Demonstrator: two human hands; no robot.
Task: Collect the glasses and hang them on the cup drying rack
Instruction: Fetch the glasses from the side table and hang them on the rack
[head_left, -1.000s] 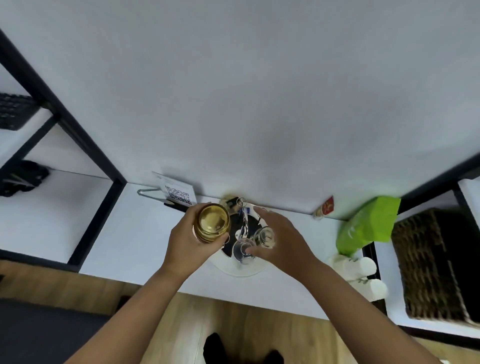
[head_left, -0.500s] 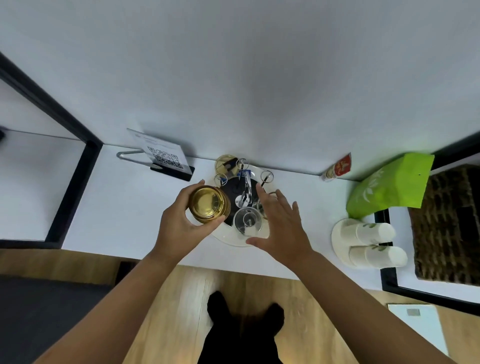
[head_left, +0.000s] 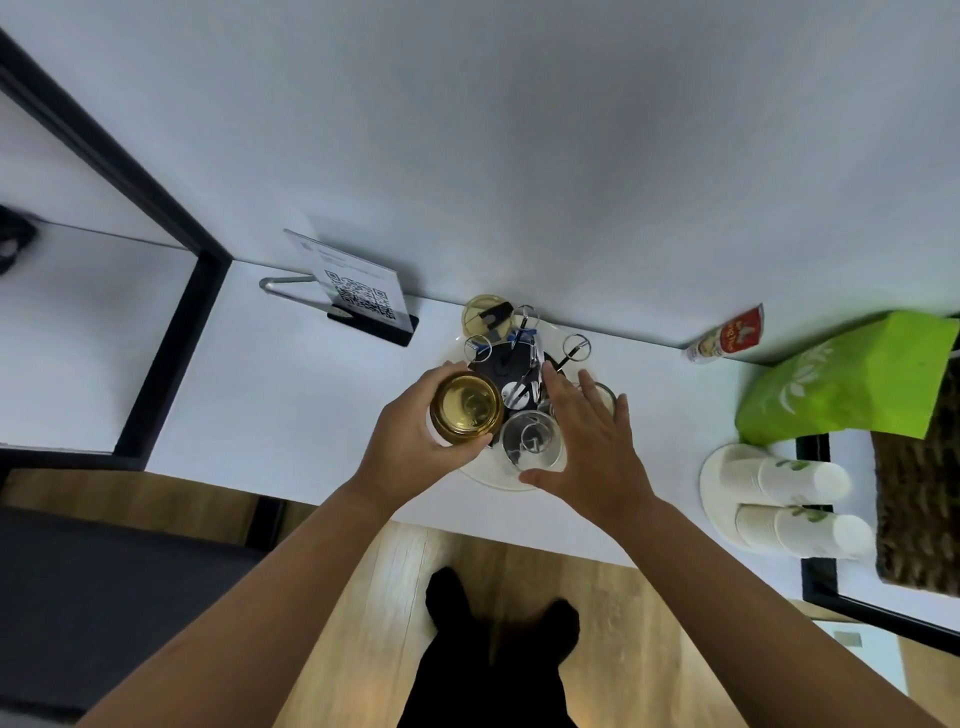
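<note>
The cup drying rack (head_left: 524, 353), black-centred with wire-loop arms on a round white base, stands on the white counter against the wall. My left hand (head_left: 410, 436) grips an amber glass (head_left: 466, 408) at the rack's left side. A clear glass (head_left: 531, 439) hangs upside down on the rack's near arm. My right hand (head_left: 587, 441) hovers flat and spread just right of it, holding nothing. Another clear glass (head_left: 605, 397) shows partly behind my right fingers. A second amber glass (head_left: 485, 314) sits on the rack's far side.
A QR-code sign (head_left: 358, 296) stands left of the rack. At the right are a green bag (head_left: 841, 384), a small red sachet (head_left: 727, 338), paper cups (head_left: 795, 499) lying on a white plate and a woven basket (head_left: 919, 488). A black shelf frame (head_left: 171, 332) borders the counter's left end.
My right hand has let go of the clear glass, which now hangs on the rack, and has opened flat beside it. The view has tilted down; my left hand still holds the amber glass.
</note>
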